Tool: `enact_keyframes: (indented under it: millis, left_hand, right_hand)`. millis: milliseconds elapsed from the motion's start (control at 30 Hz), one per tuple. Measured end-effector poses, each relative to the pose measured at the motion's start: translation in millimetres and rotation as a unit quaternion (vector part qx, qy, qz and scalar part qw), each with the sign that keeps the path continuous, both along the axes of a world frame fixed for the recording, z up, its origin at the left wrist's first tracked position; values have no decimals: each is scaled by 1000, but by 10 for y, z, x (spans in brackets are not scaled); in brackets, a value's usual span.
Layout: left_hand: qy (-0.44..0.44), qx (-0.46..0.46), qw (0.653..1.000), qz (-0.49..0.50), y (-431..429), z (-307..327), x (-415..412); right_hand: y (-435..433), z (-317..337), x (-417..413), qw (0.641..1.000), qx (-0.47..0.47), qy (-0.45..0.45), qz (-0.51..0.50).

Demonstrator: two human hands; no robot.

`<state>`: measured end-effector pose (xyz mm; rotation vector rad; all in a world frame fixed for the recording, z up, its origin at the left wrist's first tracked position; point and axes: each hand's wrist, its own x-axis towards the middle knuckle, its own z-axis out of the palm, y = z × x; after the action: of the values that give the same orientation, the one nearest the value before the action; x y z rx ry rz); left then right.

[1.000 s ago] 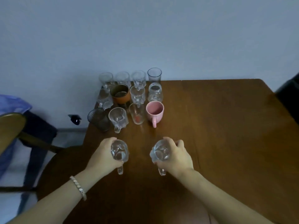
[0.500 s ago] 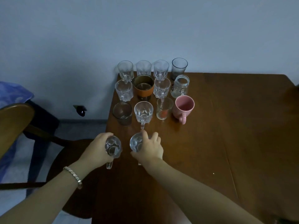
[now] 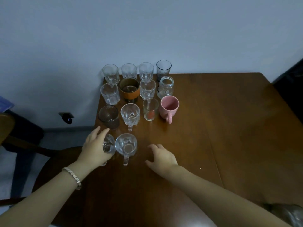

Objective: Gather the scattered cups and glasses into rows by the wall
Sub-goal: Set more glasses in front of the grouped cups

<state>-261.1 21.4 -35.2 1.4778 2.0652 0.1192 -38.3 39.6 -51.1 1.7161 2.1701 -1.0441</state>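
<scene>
Three rows of cups and glasses stand at the far left corner of the brown table (image 3: 213, 128), by the wall. Among them are a pink mug (image 3: 169, 106), an orange-banded cup (image 3: 129, 89) and a dark tumbler (image 3: 109, 116). Nearer to me, a fourth row holds two clear glass mugs. My left hand (image 3: 95, 149) is wrapped around the left mug (image 3: 109, 145) at the table's left edge. The second mug (image 3: 126, 147) stands free right beside it, handle pointing toward me. My right hand (image 3: 161, 157) hovers open to the right of that mug, apart from it.
A dark wooden chair (image 3: 9, 128) stands left of the table over grey floor. A small black object (image 3: 67, 117) sits by the wall near the floor. A dark shape (image 3: 290, 89) lies past the table's far right corner.
Both hands carried the glass mugs forward and left toward the rows. My right hand has let go of its mug and drawn back to the right. My left hand still grips its mug.
</scene>
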Motion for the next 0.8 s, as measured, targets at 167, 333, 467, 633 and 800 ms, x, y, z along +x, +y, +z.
enact_keyframes:
  millis: [167, 333, 467, 633, 800]
  left_hand:
    - [1, 83, 995, -57, -51, 368, 760]
    - [-21, -9, 983, -184, -48, 479, 1887]
    - [-38, -29, 966, -254, -163, 445, 2894]
    - [-63, -46, 948, -310, -449, 348, 3984]
    - [-63, -35, 947, -314, -733, 287, 4666]
  right_hand:
    - [-70, 128, 877, 996, -60, -59, 35]
    - [-343, 336, 1954, 997, -36, -56, -29]
    - [-645, 491, 3020, 992, 18, -46, -115]
    - [-1083, 500, 4365, 970, 47, -61, -232]
    - [-1433, 140, 4905, 976, -54, -99, -189]
